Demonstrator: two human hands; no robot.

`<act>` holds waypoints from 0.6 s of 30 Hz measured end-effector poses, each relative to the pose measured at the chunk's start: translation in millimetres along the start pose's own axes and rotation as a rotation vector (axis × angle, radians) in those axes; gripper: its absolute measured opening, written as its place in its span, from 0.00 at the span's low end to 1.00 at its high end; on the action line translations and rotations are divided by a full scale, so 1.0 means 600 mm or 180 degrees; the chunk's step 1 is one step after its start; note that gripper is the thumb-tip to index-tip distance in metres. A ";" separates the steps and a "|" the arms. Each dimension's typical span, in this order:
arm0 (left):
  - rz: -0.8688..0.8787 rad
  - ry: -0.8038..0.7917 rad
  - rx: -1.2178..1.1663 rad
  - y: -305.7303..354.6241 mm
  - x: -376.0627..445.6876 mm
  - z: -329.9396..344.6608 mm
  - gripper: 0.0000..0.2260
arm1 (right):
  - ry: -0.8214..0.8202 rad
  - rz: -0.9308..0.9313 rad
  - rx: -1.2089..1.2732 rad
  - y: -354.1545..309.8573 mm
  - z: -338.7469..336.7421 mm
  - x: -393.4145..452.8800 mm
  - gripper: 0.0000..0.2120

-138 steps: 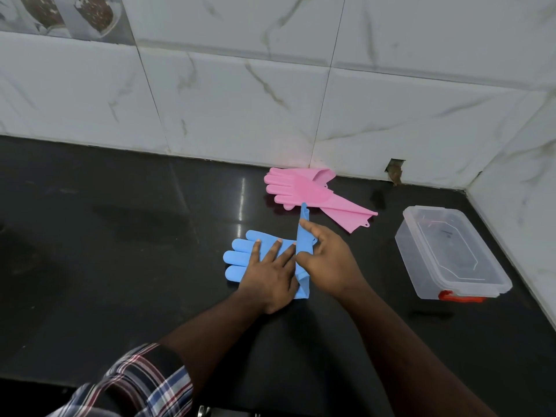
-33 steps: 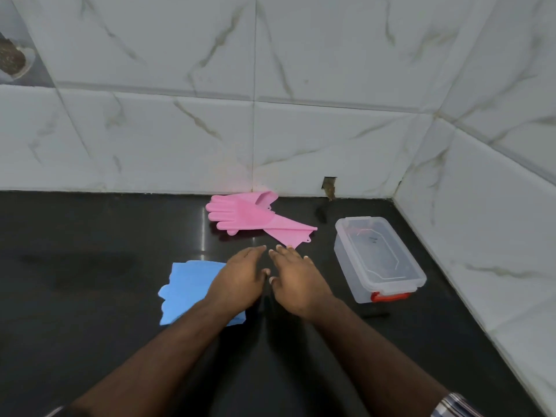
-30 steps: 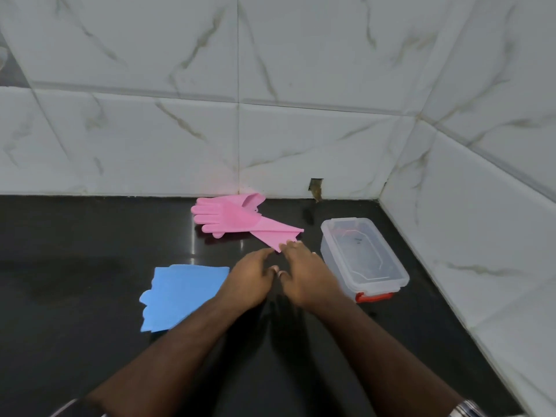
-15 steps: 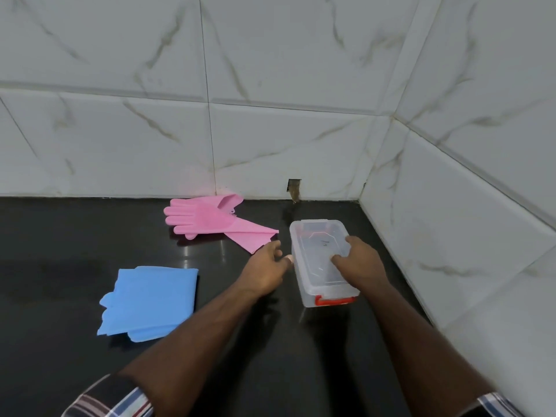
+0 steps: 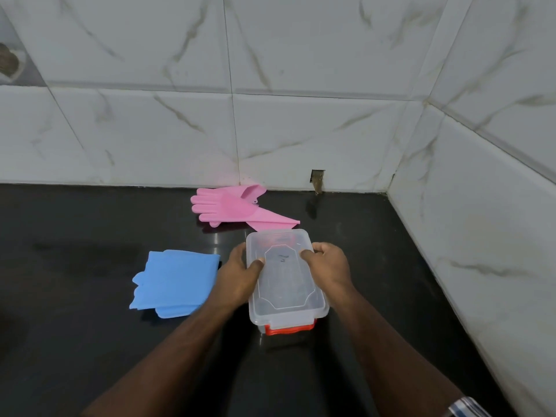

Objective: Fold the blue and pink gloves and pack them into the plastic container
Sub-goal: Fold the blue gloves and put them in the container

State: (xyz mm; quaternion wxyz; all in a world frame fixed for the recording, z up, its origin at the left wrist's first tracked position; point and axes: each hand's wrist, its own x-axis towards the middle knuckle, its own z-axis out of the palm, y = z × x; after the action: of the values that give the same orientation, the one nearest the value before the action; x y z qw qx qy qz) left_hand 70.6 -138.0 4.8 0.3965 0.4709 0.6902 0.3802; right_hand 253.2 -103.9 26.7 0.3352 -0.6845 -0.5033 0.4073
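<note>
A person is standing at a black stone countertop [image 5: 75, 341] in a corner of white marbled wall tiles [image 5: 316, 130], seen from a head-worn camera looking down at two bare forearms.

Both hands are gripping a clear plastic container [image 5: 285, 284] with its lid on and a red latch [image 5: 290, 328] showing at the near end. The left hand [image 5: 237, 279] is clasping the container's left side, thumb pressing on the lid. The right hand [image 5: 329, 266] is clasping the right side, fingers curling over the lid edge.

Just left of the left hand, the blue gloves [image 5: 173, 282] are lying folded in a flat stack on the counter. Beyond the container, near the wall, the pink gloves [image 5: 233, 207] are lying unfolded, fingers pointing left, with one cuff reaching toward the container's far end; whether they are touching is unclear.

As a judgement, the person is getting ready to open the container, so no glove is packed yet and the pink pair is waiting to be folded.

Risks from here: the latch may be releasing suddenly, making the light container skid on the glossy stone and knock the blue stack out of its fold. Soft gloves may also be springing open once let go, stopping the lid from closing.
</note>
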 end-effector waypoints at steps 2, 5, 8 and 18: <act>0.0042 0.0110 -0.0040 -0.003 -0.004 -0.003 0.22 | -0.0011 0.0005 0.0051 -0.006 0.013 0.003 0.05; 0.0107 0.0136 -0.0113 -0.004 -0.010 -0.007 0.21 | 0.0023 -0.0074 0.0048 -0.009 0.022 0.001 0.03; 0.0098 0.0115 -0.0170 -0.003 -0.016 -0.008 0.20 | 0.0062 -0.0179 0.0003 -0.006 0.027 0.004 0.02; 0.0304 0.0240 0.0162 0.002 -0.019 -0.003 0.20 | 0.0167 -0.0425 -0.0178 0.003 0.037 0.003 0.06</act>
State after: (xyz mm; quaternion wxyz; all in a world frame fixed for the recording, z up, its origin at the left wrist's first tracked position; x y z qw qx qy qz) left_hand 72.1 -148.7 8.7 0.3396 0.4986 0.6909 0.3985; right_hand 234.4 -101.5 15.0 0.3554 -0.6689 -0.5500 0.3517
